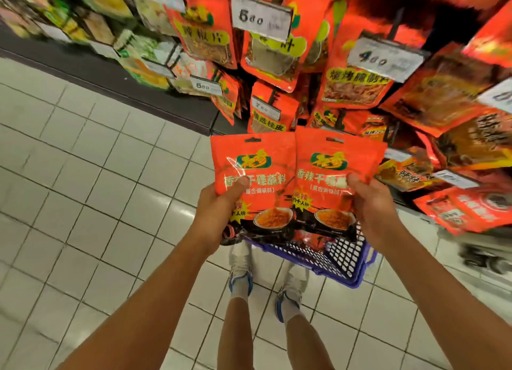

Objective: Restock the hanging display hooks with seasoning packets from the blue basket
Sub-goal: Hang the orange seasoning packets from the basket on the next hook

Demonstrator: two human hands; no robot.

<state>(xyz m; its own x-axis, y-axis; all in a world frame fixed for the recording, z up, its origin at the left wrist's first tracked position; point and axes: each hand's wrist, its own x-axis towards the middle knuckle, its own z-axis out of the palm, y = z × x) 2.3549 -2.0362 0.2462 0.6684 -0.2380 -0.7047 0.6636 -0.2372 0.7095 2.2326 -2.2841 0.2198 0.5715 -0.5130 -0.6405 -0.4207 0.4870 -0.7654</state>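
Two red seasoning packets are being held side by side in front of the hanging display, one in each hand. The left packet (253, 181) is being gripped by the left hand (219, 206), thumb lying across its face and fingers hidden behind. The right packet (336, 178) is being pinched at its right edge by the right hand (368, 203), thumb on front. Both packets are being kept upright, long axis running up and down, with the hang holes at the top edge and pointing toward the display.

The relation that matters: the hang holes are being presented just below and in front of the lower row of hanging packets (273, 112), while the hooks themselves are being hidden by stock and price tags (261, 15). Which hook is meant for these packets cannot be told; no identical packet is being clearly seen on the rack. The right hand is lying nearer the crowded right side of the display, the left nearer the centre column.

The blue basket (346, 261) is sitting on the tiled floor (83, 161) directly beneath the packets, just ahead of the person's shoes (241, 270). More red packets are being glimpsed inside it through the mesh, mostly covered by the held pair; how many cannot be counted.

Judged stage: packets picked, hanging not yet begun. The coming move is likely needing a lift and a forward push onto a hook.
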